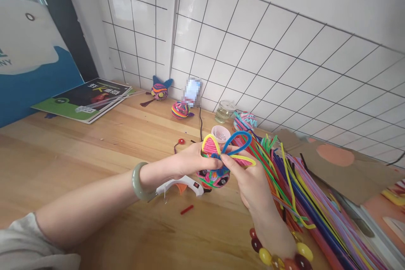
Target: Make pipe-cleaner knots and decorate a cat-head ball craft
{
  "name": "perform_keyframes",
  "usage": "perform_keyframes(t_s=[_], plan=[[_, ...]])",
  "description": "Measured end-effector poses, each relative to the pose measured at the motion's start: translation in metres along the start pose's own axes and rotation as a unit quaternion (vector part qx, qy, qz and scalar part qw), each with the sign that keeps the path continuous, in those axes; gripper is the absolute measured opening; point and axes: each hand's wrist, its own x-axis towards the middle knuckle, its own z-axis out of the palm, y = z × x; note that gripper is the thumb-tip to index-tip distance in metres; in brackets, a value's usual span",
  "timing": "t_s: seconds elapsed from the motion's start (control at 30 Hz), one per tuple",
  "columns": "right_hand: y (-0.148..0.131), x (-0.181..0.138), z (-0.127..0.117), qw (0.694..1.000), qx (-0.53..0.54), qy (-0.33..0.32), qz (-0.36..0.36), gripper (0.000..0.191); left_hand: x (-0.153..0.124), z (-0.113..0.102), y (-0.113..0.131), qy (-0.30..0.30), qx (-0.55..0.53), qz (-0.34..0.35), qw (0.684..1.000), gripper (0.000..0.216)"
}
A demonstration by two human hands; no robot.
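The toy (218, 180) has pink ears (210, 145) edged in bright yellow, a plain blue loop (249, 137) and a face patched in green, pink and black. A second figure (159, 91) pairs dark blue ears with orange, purple and pink stripes; a ball (180, 111) is banded yellow, red and pink. The pipe cleaners (303, 190) run red, green, orange, yellow, navy, lilac and pink (very nearly a whole rainbow). The bangle (136, 181) is pale green; the bracelet (265, 256) mixes dark red, amber and yellow beads. The glue gun (190, 182) is white and orange, the wall (240, 42) white with black gridlines, the table (95, 147) light brown with streaky grain.
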Motion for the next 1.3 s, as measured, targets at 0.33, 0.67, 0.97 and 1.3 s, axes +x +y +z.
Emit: perform_keyframes(t_s=[0.33,0.67,0.97,1.3], plan=[[0.002,0.004,-0.001,0.999,0.05,-0.014,0.016,0.02,0.002,-0.001,-0.002,0.036,-0.006,-0.029,0.999,0.026],[0.004,0.003,0.008,0.994,0.091,-0.049,0.036,0.032,0.006,-0.006,-0.008,0.081,-0.081,-0.03,0.993,0.021],[0.007,0.004,0.005,0.995,0.088,-0.027,0.049,0.03,0.007,-0.012,-0.011,0.016,-0.15,-0.052,0.987,0.038],[0.008,0.005,0.006,0.99,0.119,-0.044,0.055,0.026,0.005,-0.014,-0.01,-0.005,-0.156,-0.04,0.987,0.035]])
